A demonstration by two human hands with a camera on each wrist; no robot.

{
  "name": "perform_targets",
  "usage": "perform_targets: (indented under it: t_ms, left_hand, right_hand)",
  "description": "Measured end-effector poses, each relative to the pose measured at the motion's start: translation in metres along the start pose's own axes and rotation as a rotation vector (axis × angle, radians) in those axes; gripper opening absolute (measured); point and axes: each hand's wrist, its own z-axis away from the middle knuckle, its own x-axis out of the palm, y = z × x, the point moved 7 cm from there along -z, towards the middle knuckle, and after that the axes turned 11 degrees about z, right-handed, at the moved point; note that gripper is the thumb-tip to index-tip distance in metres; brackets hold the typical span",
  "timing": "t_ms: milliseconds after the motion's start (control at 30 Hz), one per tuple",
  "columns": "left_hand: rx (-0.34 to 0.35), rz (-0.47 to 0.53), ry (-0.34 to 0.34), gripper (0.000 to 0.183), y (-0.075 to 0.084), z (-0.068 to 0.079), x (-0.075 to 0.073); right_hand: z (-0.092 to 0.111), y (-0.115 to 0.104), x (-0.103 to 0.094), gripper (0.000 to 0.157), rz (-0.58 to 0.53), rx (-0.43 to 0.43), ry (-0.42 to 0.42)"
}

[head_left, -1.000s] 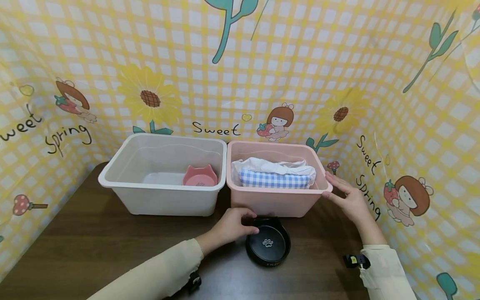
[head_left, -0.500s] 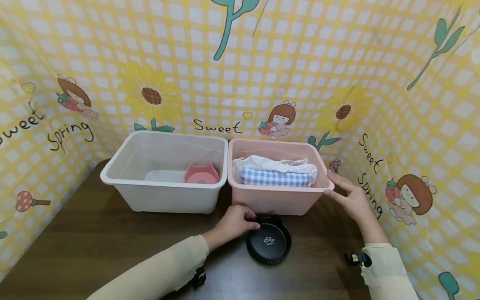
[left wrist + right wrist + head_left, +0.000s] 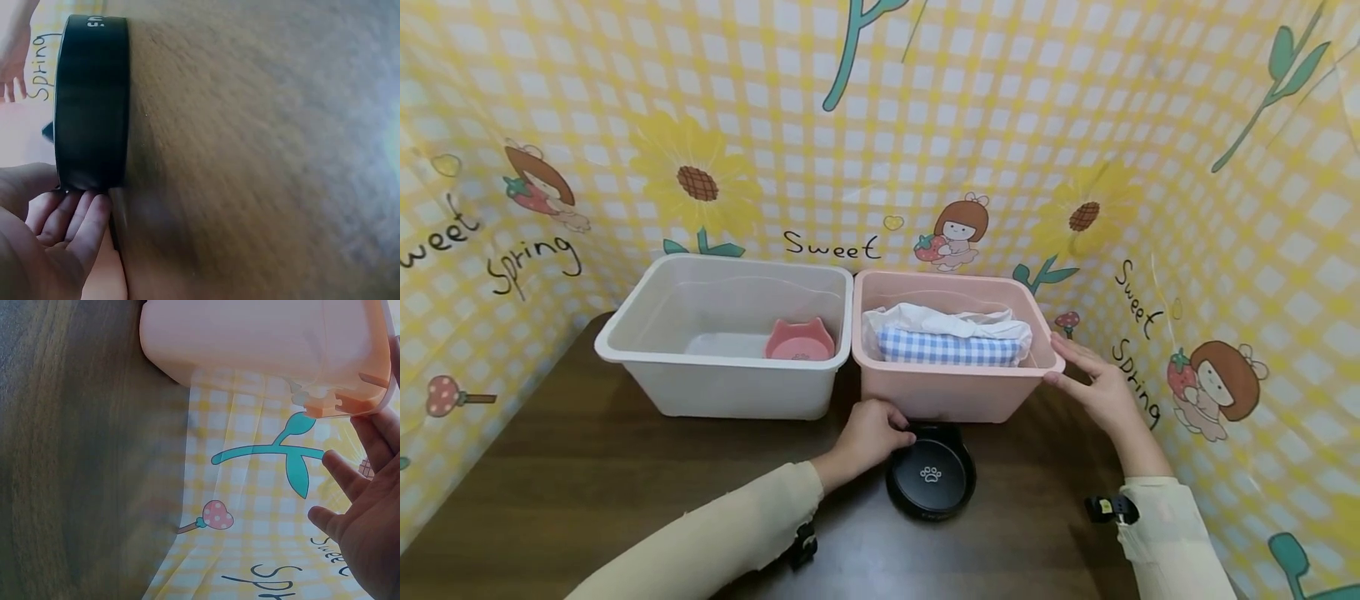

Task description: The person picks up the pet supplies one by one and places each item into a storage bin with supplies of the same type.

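A black pet bowl (image 3: 931, 479) with a white paw print inside sits on the table in front of the pink bin (image 3: 936, 396). My left hand (image 3: 867, 437) grips its far left edge, thumb at the rim and fingers curled behind the wall; the left wrist view shows those fingertips (image 3: 94, 206) against the bowl's outside. My right hand (image 3: 1101, 392) rests at the pink bin's front right corner. In the right wrist view its fingers (image 3: 344, 478) are mostly straight, with one touching the bin's rim.
A blue-and-white checked cloth bundle (image 3: 951, 346) with a white top lies in the pink bin. Left of it stands a grey-white bin (image 3: 737, 392) holding a pink cat-eared bowl (image 3: 800, 342). A yellow checked cloth (image 3: 820, 158) hangs around the dark wooden table (image 3: 587, 483).
My left thumb has drawn in toward the black bowl's far rim. The head view has tilted slightly, so everything sits a little higher. My right hand stays at the bin corner.
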Motion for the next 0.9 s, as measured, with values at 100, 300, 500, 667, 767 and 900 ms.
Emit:
perform_targets:
  t_ms: [100,300,500,667,767,900]
  left_hand:
    - [-0.018,0.008,0.01,0.013,-0.001,0.002,-0.004]
    - [-0.008,0.024,-0.011,0.011,0.004,0.008,-0.012]
    - [0.04,0.012,0.001,0.011,0.015,0.008,-0.024]
    - [0.059,0.025,0.009,0.011,0.024,0.011,-0.033]
    - [0.068,0.035,0.0,0.009,0.03,0.013,-0.037]
    - [0.088,0.067,-0.022,0.007,0.037,0.014,-0.043]
  right_hand:
    - [0.0,0.0,0.002,0.061,-0.001,-0.003,0.001]
    - [-0.001,0.002,0.004,0.062,0.003,0.004,-0.005]
    - [-0.002,0.004,0.001,0.063,0.005,0.001,-0.002]
    - [-0.001,0.004,0.001,0.062,0.018,0.004,-0.004]
    - [-0.001,0.004,0.001,0.062,0.028,0.002,-0.002]
    - [-0.001,0.003,0.0,0.061,0.035,-0.009,0.007]
